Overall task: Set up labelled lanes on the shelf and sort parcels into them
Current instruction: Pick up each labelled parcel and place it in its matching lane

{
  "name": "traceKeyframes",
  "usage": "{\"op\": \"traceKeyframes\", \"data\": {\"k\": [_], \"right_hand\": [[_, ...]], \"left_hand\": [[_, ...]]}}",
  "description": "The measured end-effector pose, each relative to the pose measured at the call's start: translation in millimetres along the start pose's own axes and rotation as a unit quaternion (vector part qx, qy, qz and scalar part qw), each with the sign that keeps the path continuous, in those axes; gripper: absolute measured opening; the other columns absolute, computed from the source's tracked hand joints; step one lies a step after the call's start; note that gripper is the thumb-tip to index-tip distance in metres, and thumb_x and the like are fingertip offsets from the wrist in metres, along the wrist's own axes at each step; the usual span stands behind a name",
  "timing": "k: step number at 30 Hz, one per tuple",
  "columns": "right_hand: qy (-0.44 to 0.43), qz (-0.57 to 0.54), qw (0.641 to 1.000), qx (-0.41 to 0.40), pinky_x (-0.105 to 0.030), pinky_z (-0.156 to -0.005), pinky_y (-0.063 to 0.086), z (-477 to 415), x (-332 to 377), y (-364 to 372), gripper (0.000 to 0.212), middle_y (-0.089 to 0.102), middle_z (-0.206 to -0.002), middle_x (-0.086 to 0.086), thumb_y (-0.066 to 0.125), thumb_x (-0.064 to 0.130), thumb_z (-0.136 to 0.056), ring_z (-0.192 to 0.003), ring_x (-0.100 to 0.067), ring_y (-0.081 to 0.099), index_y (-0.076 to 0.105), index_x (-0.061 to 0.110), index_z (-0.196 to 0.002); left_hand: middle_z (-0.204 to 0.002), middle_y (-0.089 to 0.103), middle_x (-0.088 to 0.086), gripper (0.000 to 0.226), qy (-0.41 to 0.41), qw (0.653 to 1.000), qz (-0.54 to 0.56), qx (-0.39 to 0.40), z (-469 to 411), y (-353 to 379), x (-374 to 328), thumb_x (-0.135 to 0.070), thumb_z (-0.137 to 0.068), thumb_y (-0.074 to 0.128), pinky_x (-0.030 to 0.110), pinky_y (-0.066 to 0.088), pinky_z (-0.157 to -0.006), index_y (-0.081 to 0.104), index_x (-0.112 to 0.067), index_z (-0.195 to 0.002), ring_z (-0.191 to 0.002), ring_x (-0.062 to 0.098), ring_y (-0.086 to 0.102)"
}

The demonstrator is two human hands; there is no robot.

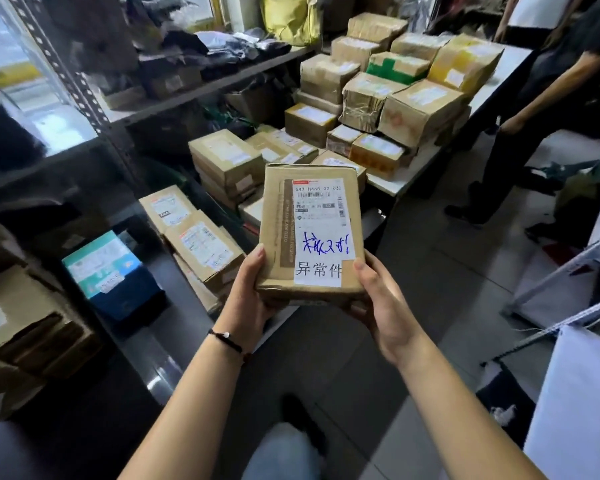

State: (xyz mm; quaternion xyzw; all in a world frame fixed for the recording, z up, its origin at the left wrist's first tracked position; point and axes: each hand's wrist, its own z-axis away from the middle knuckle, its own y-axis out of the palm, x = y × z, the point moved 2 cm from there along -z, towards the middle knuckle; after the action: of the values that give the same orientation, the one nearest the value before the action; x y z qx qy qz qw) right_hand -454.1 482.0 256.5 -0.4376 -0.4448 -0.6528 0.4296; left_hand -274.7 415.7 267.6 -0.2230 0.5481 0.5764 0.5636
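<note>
Nearest lens: knee (281, 452) in pale trousers, bottom centre, w/ both forearms reaching fwd above it.

**Grip.** Left hand (246, 299) holds the parcel (312, 233) at its near-left corner, right hand (381, 306) at the near-right. Each thumb lies flat on the top face by the edge. The other fingers curl under the carton, so their spread cannot be told.

**Position.** Parcel is a small brown carton held in the air, label side up, far end raised. It sits between the shelf (174, 98) on the left and the table (388, 187) ahead-right, touching neither.

**Markings.**
- Printed shipping label (319, 206).
- Blue handwriting (326, 244).
- White sticker (317, 271) reading 异常件.

**Risks (judgement).**
- Support is at the near end only. If the grip slackens, the far end could tip and the carton drop onto the low boxes (201, 244) beneath.
- The sticker marks an exception item. If it is overlooked, the parcel goes into an ordinary lane.
- No lane labels are visible on the shelf, so placing now risks an unmarked spot.
- A second person (551, 84) stands close to the table. A swing to the right could clip them.

**Not verifiable.**
- Parcel underside and the fingers beneath it.
- Label small print and the handwriting: not legible.
- Shelf at left is blurred and dark. Its contents are probably bags and cartons.
- The second person is cut off at the top edge.
- How deep the table stack (420, 109) goes: cannot tell.
</note>
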Motion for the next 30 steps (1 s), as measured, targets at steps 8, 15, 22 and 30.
{"op": "traceKeyframes", "data": {"k": [8,15,22,30], "right_hand": [[0.042,0.068,0.997,0.012,-0.021,-0.080,0.045,-137,40,-56,0.047,0.071,-0.121,0.018,0.054,0.049,-0.096,-0.103,0.006,0.067,0.048,0.037,-0.142],[0.106,0.099,0.989,0.014,-0.031,-0.089,0.046,-260,83,-99,0.043,0.072,-0.123,0.007,0.052,0.048,-0.099,-0.106,-0.014,0.065,0.053,0.033,-0.139],[0.192,0.086,0.977,0.031,-0.039,-0.096,0.053,-354,89,-134,0.032,0.076,-0.113,0.004,0.049,0.048,-0.100,-0.096,-0.011,0.070,0.065,0.030,-0.121],[0.249,0.132,0.954,0.106,-0.027,-0.068,0.053,-469,77,-151,0.041,0.075,-0.118,0.000,0.051,0.047,-0.098,-0.100,-0.015,0.071,0.061,0.027,-0.132]], "left_hand": [[-0.100,0.077,-0.002,0.048,-0.006,0.999,0.032,0.016,-140,36,0,-0.051,-0.099,0.033,0.035,0.045,-0.075,0.077,-0.033,-0.096,-0.088,0.018,0.066],[-0.128,0.067,0.010,0.039,0.003,0.998,0.045,0.031,-266,61,-16,-0.058,-0.086,0.049,0.047,0.046,-0.086,0.071,-0.039,-0.112,-0.115,0.033,0.059],[-0.128,0.067,0.005,0.071,-0.030,0.999,-0.004,-0.015,-329,70,-4,-0.071,-0.070,0.058,0.046,0.055,-0.089,0.053,-0.037,-0.133,-0.116,0.027,0.065],[-0.113,0.073,-0.012,0.074,-0.060,0.991,-0.034,-0.116,-400,74,-7,-0.067,-0.058,0.063,0.035,0.050,-0.095,0.056,-0.038,-0.126,-0.100,0.010,0.071]]}}
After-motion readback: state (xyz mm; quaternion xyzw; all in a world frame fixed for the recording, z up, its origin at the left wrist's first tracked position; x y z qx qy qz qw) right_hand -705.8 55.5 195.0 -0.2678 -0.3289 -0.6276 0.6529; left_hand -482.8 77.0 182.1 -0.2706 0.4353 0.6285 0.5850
